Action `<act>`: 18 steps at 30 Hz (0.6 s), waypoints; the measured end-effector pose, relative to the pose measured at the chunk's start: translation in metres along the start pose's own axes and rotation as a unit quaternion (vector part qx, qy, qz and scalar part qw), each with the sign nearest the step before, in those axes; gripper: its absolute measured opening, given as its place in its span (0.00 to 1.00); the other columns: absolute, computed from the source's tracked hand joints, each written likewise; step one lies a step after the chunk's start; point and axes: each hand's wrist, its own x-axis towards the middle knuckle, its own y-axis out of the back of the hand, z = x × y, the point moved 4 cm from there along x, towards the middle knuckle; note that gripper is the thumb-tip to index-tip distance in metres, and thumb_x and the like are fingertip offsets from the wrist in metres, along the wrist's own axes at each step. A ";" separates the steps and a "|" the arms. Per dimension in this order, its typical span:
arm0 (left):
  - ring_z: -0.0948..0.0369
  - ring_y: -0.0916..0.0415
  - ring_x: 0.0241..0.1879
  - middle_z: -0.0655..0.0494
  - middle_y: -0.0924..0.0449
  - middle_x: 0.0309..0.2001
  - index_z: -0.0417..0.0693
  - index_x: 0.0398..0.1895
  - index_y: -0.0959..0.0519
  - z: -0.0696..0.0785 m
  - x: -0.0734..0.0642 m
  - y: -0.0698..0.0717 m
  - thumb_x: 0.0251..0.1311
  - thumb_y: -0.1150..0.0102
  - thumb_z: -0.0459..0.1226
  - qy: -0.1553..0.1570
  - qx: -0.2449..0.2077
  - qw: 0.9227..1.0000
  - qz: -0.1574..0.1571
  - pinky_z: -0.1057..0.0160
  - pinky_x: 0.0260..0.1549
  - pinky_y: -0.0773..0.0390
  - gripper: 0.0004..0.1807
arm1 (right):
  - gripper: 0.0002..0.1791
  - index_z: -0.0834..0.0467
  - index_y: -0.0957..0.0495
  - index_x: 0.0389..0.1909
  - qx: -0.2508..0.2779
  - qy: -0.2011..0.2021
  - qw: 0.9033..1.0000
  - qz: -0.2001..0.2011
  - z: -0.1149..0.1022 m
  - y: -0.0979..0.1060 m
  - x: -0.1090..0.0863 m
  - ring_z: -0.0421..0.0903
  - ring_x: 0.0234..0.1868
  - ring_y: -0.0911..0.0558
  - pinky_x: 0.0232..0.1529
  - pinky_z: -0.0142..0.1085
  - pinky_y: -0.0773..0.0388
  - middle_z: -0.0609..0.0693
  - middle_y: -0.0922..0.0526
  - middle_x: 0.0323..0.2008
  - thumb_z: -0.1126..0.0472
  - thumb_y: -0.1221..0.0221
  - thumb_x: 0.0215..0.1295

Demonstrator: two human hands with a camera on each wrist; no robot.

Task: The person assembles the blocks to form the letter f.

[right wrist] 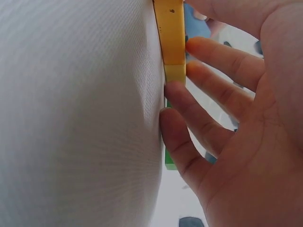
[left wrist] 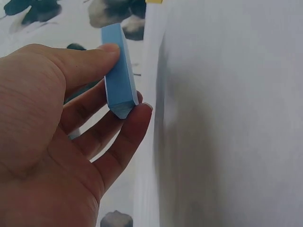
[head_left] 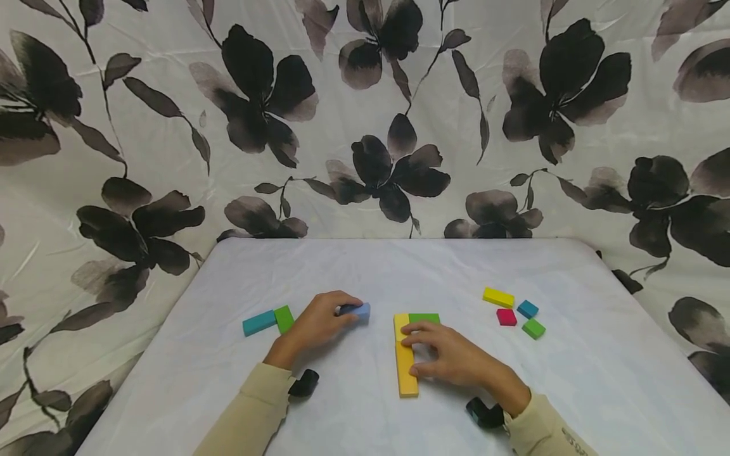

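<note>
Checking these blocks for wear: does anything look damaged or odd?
The long yellow block has a small dark spot in the right wrist view, odd on its mostly plain face; chip or stain, I can't tell.

A pale floral-print cloth (head_left: 393, 171) is hanging behind a table (head_left: 365, 266) and running down past its left and right sides, filling the background. Large blossoms (head_left: 263, 98) in black and smoky brown-grey are spreading across it, with leafy stems (head_left: 151, 97) trailing between them. A white tablecloth (head_left: 456, 272) is covering the table, showing faint wrinkles and, close up in the right wrist view, a fine weave. Soft light is falling over it, while pale streaks of sheen are glinting on the floral-print cloth at the left.
</note>
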 end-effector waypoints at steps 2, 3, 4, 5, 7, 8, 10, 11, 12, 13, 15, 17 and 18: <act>0.60 0.23 0.54 0.59 0.18 0.51 0.50 0.54 0.16 0.003 0.002 -0.002 0.64 0.34 0.34 -0.005 0.005 1.000 -0.003 0.55 0.54 0.22 0.15 | 0.24 0.45 0.19 0.59 -0.001 -0.001 1.000 0.002 0.000 0.001 0.000 0.48 0.69 0.34 0.68 0.54 0.35 0.39 0.30 0.67 0.46 0.31 0.62; 0.60 0.23 0.54 0.59 0.18 0.51 0.50 0.55 0.16 0.004 0.002 -0.003 0.65 0.34 0.35 -0.009 0.008 1.000 -0.006 0.55 0.54 0.22 0.15 | 0.24 0.46 0.19 0.59 0.000 -0.001 1.000 0.002 0.000 0.002 0.000 0.48 0.69 0.34 0.68 0.55 0.35 0.39 0.30 0.67 0.46 0.31 0.62; 0.60 0.23 0.54 0.59 0.18 0.52 0.49 0.55 0.17 0.005 0.002 -0.004 0.65 0.34 0.35 -0.011 0.011 1.000 -0.010 0.55 0.54 0.21 0.15 | 0.24 0.46 0.19 0.59 0.002 -0.001 1.000 0.002 0.000 0.002 0.000 0.49 0.69 0.34 0.68 0.55 0.35 0.40 0.30 0.67 0.46 0.31 0.62; 0.60 0.23 0.54 0.59 0.18 0.52 0.50 0.55 0.17 0.006 0.003 -0.006 0.65 0.35 0.35 -0.012 0.014 1.000 -0.014 0.56 0.54 0.22 0.15 | 0.24 0.46 0.19 0.59 0.005 -0.002 1.000 0.002 0.000 0.002 0.000 0.49 0.69 0.34 0.68 0.55 0.35 0.39 0.30 0.67 0.47 0.31 0.62; 0.59 0.23 0.54 0.58 0.18 0.53 0.49 0.55 0.17 0.008 0.002 -0.009 0.66 0.35 0.35 -0.017 0.020 0.999 -0.023 0.56 0.54 0.22 0.15 | 0.24 0.46 0.19 0.59 0.007 -0.002 1.000 -0.001 0.001 0.000 0.000 0.49 0.69 0.34 0.68 0.54 0.35 0.40 0.30 0.67 0.46 0.31 0.62; 0.59 0.23 0.54 0.58 0.18 0.53 0.50 0.55 0.17 0.008 0.002 -0.011 0.66 0.35 0.35 -0.019 0.023 0.999 -0.026 0.55 0.54 0.22 0.15 | 0.24 0.46 0.19 0.59 0.007 0.000 1.000 -0.003 0.001 -0.001 0.000 0.48 0.69 0.34 0.68 0.54 0.35 0.40 0.30 0.67 0.46 0.31 0.62; 0.59 0.23 0.54 0.58 0.18 0.53 0.50 0.55 0.17 0.009 0.001 -0.014 0.66 0.35 0.35 -0.020 0.026 0.999 -0.030 0.55 0.55 0.22 0.15 | 0.24 0.46 0.19 0.59 0.003 0.006 1.000 -0.003 0.001 -0.002 -0.001 0.47 0.69 0.34 0.68 0.53 0.35 0.39 0.30 0.67 0.46 0.31 0.62; 0.59 0.23 0.54 0.57 0.18 0.53 0.50 0.56 0.17 0.009 0.001 -0.015 0.66 0.36 0.35 -0.020 0.027 0.999 -0.032 0.55 0.56 0.23 0.15 | 0.24 0.46 0.19 0.59 0.001 0.008 1.000 -0.002 0.001 -0.002 -0.001 0.47 0.69 0.34 0.69 0.53 0.35 0.39 0.30 0.67 0.46 0.32 0.63; 0.59 0.23 0.54 0.57 0.18 0.53 0.50 0.56 0.17 0.010 0.000 -0.016 0.66 0.36 0.35 -0.021 0.026 0.999 -0.034 0.54 0.56 0.23 0.15 | 0.24 0.46 0.19 0.59 -0.002 0.010 1.000 -0.002 0.001 -0.002 -0.001 0.46 0.69 0.34 0.69 0.52 0.35 0.39 0.30 0.67 0.45 0.32 0.63; 0.58 0.23 0.55 0.57 0.18 0.53 0.50 0.56 0.17 0.011 0.000 -0.017 0.66 0.36 0.35 -0.023 0.026 0.999 -0.035 0.53 0.57 0.23 0.15 | 0.24 0.46 0.19 0.59 -0.003 0.011 1.000 -0.002 0.001 -0.002 -0.001 0.46 0.69 0.34 0.69 0.52 0.35 0.39 0.30 0.67 0.45 0.32 0.63; 0.59 0.23 0.55 0.57 0.18 0.54 0.51 0.56 0.17 0.012 0.001 -0.019 0.66 0.36 0.35 -0.020 0.028 0.999 -0.040 0.53 0.58 0.24 0.15 | 0.24 0.46 0.20 0.59 -0.004 0.013 1.000 -0.002 0.001 -0.001 -0.001 0.46 0.69 0.34 0.69 0.52 0.35 0.39 0.30 0.67 0.45 0.32 0.63; 0.59 0.24 0.56 0.58 0.18 0.54 0.51 0.56 0.17 0.014 0.002 -0.021 0.67 0.36 0.35 -0.020 0.033 0.998 -0.044 0.53 0.59 0.25 0.15 | 0.24 0.46 0.20 0.59 -0.004 0.013 1.000 -0.002 0.001 0.000 -0.002 0.47 0.69 0.34 0.68 0.53 0.35 0.40 0.30 0.67 0.45 0.32 0.63; 0.59 0.24 0.57 0.58 0.18 0.54 0.51 0.56 0.17 0.016 0.003 -0.022 0.67 0.36 0.35 -0.020 0.034 0.998 -0.046 0.53 0.60 0.26 0.15 | 0.24 0.47 0.20 0.59 -0.005 0.012 1.000 -0.002 0.001 0.000 -0.002 0.47 0.69 0.34 0.68 0.53 0.35 0.40 0.30 0.67 0.45 0.32 0.63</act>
